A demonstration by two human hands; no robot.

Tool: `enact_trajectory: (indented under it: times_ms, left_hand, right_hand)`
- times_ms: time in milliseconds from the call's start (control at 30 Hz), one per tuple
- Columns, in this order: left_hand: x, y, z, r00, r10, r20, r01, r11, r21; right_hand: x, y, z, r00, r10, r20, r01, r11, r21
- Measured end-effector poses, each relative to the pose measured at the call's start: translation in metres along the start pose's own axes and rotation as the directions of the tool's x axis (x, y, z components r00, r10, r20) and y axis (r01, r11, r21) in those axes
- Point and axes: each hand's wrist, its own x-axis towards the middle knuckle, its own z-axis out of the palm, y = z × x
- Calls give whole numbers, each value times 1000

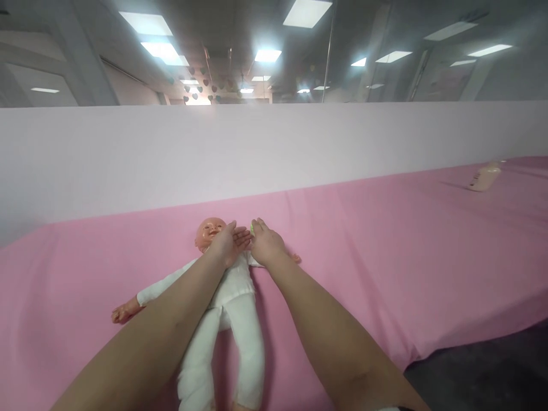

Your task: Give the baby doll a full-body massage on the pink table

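A baby doll (pixel 233 311) in white clothes lies on its back on the pink cloth (pixel 385 257), head toward the far wall. My left hand (pixel 229 242) rests flat over the doll's upper chest and neck, fingers stretched out. My right hand (pixel 265 242) sits beside it over the doll's shoulder, fingers curled around a small green thing (pixel 252 228) that barely shows. The doll's bare left hand (pixel 122 313) lies out to the side.
A cream bottle (pixel 483 177) lies on its side at the far right of the pink cloth. A pale partition wall (pixel 274 154) runs along the back. The cloth's edge drops to a dark floor (pixel 483 371) at the lower right.
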Motion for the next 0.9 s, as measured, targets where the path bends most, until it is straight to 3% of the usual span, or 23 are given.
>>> enact_trajectory:
  times_ms: [167,267,300,367,433,467,533,700,767,900]
  left_hand:
    - [-35,9,-29,989,133,-64,-145,954,-264]
    - [-52,13,-51,986,141,-87,-163,909,-383]
    - [-55,14,-57,987,138,-84,-160,893,-420]
    - [-61,13,-65,992,120,-46,-127,866,-483]
    - [-64,11,-66,995,97,35,-64,846,-529]
    - [-66,10,-65,993,90,78,-33,837,-546]
    - [-68,10,-62,985,89,148,12,820,-572]
    - [-66,15,-72,966,92,241,82,777,-624]
    - [-63,17,-80,969,103,225,73,751,-657]
    - [-59,20,-90,973,111,204,63,720,-691]
  right_hand:
    - [-6,-10,-5,1000,-3,12,4,997,-73]
    - [-14,-29,-6,985,-167,-43,162,982,-98]
    - [-20,-39,-5,961,-272,-51,267,960,-82]
    - [-34,-59,-3,853,-522,-25,521,853,-22]
    - [-49,-78,2,751,-659,37,657,752,58]
    - [-55,-84,5,723,-688,69,683,726,84]
    - [-64,-90,9,721,-680,132,673,733,99]
    - [-66,-86,3,805,-561,194,565,824,37]
    - [-69,-89,-3,781,-576,241,582,812,56]
    - [-80,-99,-7,676,-670,306,662,735,147]
